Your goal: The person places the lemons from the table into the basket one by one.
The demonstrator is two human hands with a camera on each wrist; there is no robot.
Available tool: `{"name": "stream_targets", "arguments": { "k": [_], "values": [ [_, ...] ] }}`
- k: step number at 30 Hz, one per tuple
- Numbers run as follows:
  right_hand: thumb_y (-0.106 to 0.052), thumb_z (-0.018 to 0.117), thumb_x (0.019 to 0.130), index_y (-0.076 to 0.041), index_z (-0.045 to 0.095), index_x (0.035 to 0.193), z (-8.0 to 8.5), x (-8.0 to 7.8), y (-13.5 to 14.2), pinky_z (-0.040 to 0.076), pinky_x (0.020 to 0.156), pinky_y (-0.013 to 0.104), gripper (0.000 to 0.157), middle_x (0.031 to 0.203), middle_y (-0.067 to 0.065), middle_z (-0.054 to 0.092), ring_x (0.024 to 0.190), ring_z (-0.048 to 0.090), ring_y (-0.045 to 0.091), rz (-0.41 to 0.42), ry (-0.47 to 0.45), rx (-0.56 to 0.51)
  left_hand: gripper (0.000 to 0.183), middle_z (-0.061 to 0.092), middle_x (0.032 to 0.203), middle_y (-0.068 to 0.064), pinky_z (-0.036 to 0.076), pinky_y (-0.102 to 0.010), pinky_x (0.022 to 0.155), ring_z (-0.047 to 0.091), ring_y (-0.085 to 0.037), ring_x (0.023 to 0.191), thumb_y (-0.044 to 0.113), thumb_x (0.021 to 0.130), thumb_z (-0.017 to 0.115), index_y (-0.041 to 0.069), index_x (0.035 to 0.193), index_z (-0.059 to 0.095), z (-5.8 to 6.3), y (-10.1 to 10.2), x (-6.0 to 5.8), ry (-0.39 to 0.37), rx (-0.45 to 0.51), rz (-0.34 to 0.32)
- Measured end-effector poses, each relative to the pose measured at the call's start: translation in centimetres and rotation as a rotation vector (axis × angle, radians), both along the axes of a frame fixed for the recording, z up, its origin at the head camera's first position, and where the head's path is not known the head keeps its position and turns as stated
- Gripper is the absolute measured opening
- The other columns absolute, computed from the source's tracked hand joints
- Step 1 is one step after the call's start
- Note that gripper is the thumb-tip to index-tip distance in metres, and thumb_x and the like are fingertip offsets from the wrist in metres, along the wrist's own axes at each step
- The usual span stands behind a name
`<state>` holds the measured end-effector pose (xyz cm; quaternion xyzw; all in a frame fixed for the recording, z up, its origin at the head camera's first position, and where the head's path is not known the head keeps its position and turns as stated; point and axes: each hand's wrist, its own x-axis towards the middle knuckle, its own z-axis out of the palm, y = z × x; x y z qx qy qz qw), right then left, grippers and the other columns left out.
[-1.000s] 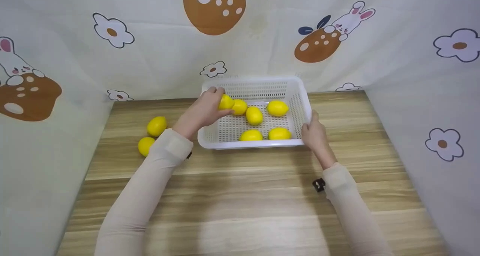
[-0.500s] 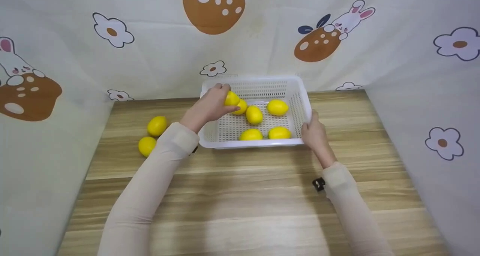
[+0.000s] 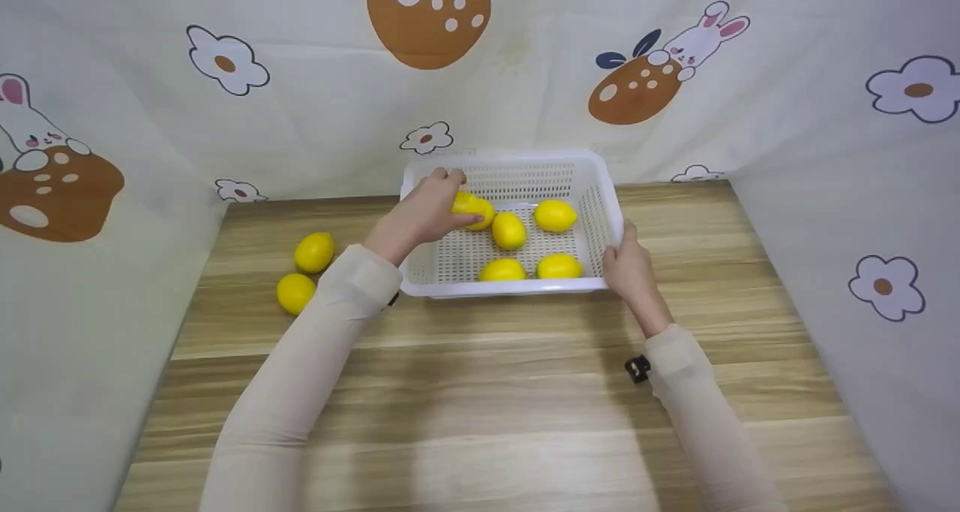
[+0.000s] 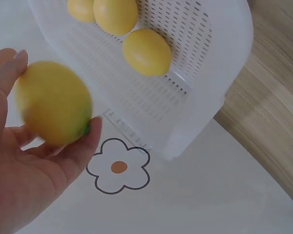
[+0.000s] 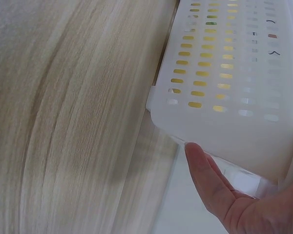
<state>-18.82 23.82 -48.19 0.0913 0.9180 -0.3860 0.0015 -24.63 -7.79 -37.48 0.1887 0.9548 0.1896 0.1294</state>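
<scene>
My left hand point(image 3: 421, 211) is over the left part of a white plastic basket point(image 3: 510, 288), fingers and thumb round a yellow lemon point(image 4: 53, 102) with a greenish tip. In the head view that lemon overlaps another one in the basket and is partly hidden by the hand. Several more lie on the slotted floor, among them a lemon point(image 3: 509, 231) in the middle and a lemon point(image 3: 556, 216) towards the right. At the basket's front right corner, my right hand point(image 3: 630, 267) grips the rim, with fingers point(image 5: 205, 178) along the outer wall.
Two loose lemons, the rear lemon point(image 3: 314, 253) and the front lemon point(image 3: 295, 294), lie on the wood-grain table point(image 3: 510, 392) left of the basket. A patterned cloth point(image 3: 315, 107) rises right behind the basket, with cloth walls on both sides.
My left hand has moved a little to the right with its lemon, which now overlaps the lemon in the basket more. The right hand and basket have stayed in place.
</scene>
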Motion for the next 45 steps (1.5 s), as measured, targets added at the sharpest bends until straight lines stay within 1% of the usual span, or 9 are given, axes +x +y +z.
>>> {"name": "stream_targets", "arguments": {
  "k": [4,10,16,24,31,37,45],
  "values": [
    [-0.006,0.039,0.105,0.013,0.013,0.162,0.0,0.0,0.0,0.052,0.100,0.062,0.065,0.136,0.046,0.055,0.120,0.063,0.055,0.001,0.004,0.004,0.079,0.044,0.156,-0.024,0.044,-0.048,0.117,0.053,-0.037,0.132,0.045,0.101,0.070,0.001,0.159,0.039,-0.1,-0.2,0.0,0.002,-0.003,-0.001],
    [-0.006,0.040,0.105,0.013,0.014,0.162,0.0,0.1,-0.1,0.053,0.098,0.063,0.065,0.134,0.046,0.056,0.118,0.063,0.056,-0.006,0.010,0.004,0.078,0.045,0.154,-0.026,0.045,-0.048,0.116,0.055,-0.036,0.129,0.045,0.101,0.070,0.000,0.157,0.040,-0.3,-0.7,0.4,0.007,0.015,-0.003],
    [-0.006,0.039,0.105,0.013,0.014,0.161,0.1,0.1,-0.1,0.053,0.098,0.063,0.064,0.135,0.046,0.056,0.119,0.063,0.055,0.002,0.014,0.000,0.076,0.047,0.150,-0.028,0.044,-0.050,0.116,0.054,-0.039,0.130,0.041,0.101,0.072,-0.003,0.155,0.042,-0.8,-1.5,1.1,0.020,0.054,-0.003],
    [-0.005,0.038,0.103,0.013,0.016,0.160,0.2,0.2,-0.1,0.051,0.100,0.064,0.064,0.135,0.047,0.055,0.120,0.062,0.056,0.007,0.024,-0.009,0.074,0.049,0.145,-0.026,0.045,-0.052,0.115,0.054,-0.040,0.126,0.040,0.100,0.073,-0.001,0.154,0.044,-1.3,-2.3,1.9,0.020,0.111,0.030],
    [-0.006,0.038,0.105,0.012,0.014,0.162,0.1,0.1,0.0,0.053,0.099,0.062,0.064,0.137,0.046,0.054,0.122,0.062,0.055,0.000,0.003,-0.021,0.077,0.047,0.146,-0.029,0.043,-0.053,0.115,0.052,-0.042,0.127,0.039,0.100,0.073,-0.005,0.154,0.041,-1.8,-3.0,2.7,0.058,0.132,0.037],
    [-0.006,0.038,0.105,0.013,0.013,0.162,0.0,0.1,0.0,0.052,0.099,0.062,0.065,0.137,0.047,0.054,0.121,0.062,0.055,0.000,0.004,-0.013,0.076,0.047,0.144,-0.028,0.042,-0.056,0.116,0.050,-0.044,0.132,0.042,0.100,0.072,-0.003,0.154,0.042,-2.3,-3.7,3.4,0.072,0.154,0.070],
    [-0.005,0.038,0.104,0.012,0.017,0.161,0.0,0.0,-0.1,0.053,0.098,0.062,0.063,0.137,0.045,0.055,0.120,0.063,0.055,0.005,0.018,-0.015,0.073,0.045,0.148,-0.031,0.042,-0.056,0.116,0.049,-0.046,0.134,0.037,0.101,0.073,-0.005,0.152,0.041,-3.2,-4.5,4.0,0.093,0.191,0.102]
  ]
}}
